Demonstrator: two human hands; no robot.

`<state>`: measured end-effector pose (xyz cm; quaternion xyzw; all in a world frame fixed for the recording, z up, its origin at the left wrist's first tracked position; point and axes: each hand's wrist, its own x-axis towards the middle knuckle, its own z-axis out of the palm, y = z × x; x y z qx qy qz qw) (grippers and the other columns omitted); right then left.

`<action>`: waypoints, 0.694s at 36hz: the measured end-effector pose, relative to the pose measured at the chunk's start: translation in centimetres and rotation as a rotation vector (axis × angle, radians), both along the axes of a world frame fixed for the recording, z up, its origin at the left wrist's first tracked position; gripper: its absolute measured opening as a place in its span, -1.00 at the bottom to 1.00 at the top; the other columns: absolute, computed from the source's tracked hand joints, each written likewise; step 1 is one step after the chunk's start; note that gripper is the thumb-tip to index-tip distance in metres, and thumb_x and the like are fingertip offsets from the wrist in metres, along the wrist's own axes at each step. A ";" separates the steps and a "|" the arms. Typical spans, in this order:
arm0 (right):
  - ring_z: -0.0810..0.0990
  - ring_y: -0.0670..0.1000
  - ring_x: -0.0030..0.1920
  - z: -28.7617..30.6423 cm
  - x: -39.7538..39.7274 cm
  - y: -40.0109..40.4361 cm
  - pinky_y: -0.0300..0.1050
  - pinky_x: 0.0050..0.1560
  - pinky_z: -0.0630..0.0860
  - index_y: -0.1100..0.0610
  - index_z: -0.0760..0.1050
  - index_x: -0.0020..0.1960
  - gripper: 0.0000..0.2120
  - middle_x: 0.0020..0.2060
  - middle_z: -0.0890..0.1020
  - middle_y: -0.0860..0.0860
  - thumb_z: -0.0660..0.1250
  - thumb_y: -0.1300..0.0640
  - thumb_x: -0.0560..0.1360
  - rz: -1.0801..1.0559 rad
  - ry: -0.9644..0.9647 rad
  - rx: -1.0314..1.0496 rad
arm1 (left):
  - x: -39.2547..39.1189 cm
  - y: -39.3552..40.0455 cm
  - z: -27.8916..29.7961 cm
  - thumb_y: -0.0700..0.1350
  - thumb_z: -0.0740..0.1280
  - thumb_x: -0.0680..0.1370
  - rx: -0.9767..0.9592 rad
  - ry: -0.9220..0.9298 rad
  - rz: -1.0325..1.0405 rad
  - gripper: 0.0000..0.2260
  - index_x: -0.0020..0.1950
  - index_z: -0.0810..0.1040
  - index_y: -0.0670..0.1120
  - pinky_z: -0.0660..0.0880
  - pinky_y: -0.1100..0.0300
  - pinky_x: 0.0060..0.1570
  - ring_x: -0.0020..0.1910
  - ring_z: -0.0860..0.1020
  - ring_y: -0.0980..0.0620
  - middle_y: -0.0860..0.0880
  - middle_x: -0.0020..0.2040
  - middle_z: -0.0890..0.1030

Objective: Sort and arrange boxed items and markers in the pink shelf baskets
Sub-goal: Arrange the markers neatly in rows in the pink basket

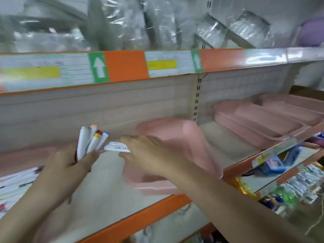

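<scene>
From your head camera you face a beige metal shelf [105,186] with an orange front edge, backed by a pale slotted panel; above it runs an orange rail carrying white price labels [52,71] with yellow bands and green arrow tags, and over that sit blurred goods in glossy clear plastic wrap [112,23]. Your left hand [66,165] grips a fanned bundle of white markers [91,141] with its fingers curled round the barrels, their orange, red, yellow and blue caps pointing up. Your right hand [147,155] pinches more white marker barrels [117,148] between thumb and fingers, just beside the bundle and in front of a pink perforated plastic basket [175,137] with rounded corners, smeared by blur. To your right on the same shelf lie more pink baskets [263,120], shallow and nested. At your far left, white marker stock [15,183] lies flat in another pink basket. Lower right shelves hold colourful packaged goods [273,165], too blurred to identify
</scene>
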<state>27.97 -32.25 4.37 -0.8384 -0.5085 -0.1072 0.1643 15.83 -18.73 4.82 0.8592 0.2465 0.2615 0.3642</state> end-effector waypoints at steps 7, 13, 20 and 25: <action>0.47 0.14 -0.13 0.4 6.6 -10.9 -0.07 -0.22 0.19 0.11 0.38 0.16 -0.82 0.00 0.59 0.09 0.17 0.05 0.62 -0.065 0.015 -0.031 | 7.7 -9.7 0.0 -0.08 0.34 0.55 -0.099 0.012 -0.058 -0.64 -0.40 0.50 -0.22 0.30 0.12 -0.38 -0.53 0.41 -0.06 0.00 -0.65 0.44; 0.54 0.18 0.01 -0.4 12.9 -19.5 -0.04 -0.18 0.28 0.13 0.40 0.16 -0.75 0.02 0.59 0.12 0.17 -0.03 0.62 -0.110 0.037 -0.053 | 13.9 -18.4 0.3 -0.14 0.34 0.55 -0.139 -0.042 -0.109 -0.70 -0.35 0.47 -0.22 0.28 0.15 -0.40 -0.53 0.37 0.00 -0.01 -0.63 0.40; 0.43 0.13 -0.22 -0.6 18.3 -26.9 -0.17 -0.41 0.19 0.01 0.37 0.29 -0.74 -0.09 0.60 0.09 0.18 -0.02 0.63 -0.147 0.086 -0.019 | 20.1 -25.8 -0.2 -0.14 0.32 0.56 -0.220 -0.059 -0.185 -0.73 -0.35 0.45 -0.04 0.30 0.18 -0.42 -0.61 0.38 0.18 0.05 -0.58 0.46; 0.41 0.09 -0.27 -1.9 22.5 -29.6 -0.08 -0.32 0.26 0.00 0.39 0.10 -0.81 -0.30 0.43 -0.06 0.17 -0.10 0.61 -0.247 0.062 -0.038 | 24.3 -28.9 -1.7 -0.13 0.30 0.55 -0.266 -0.054 -0.227 -0.75 -0.34 0.44 0.01 0.32 0.13 -0.37 -0.53 0.37 0.08 0.06 -0.51 0.47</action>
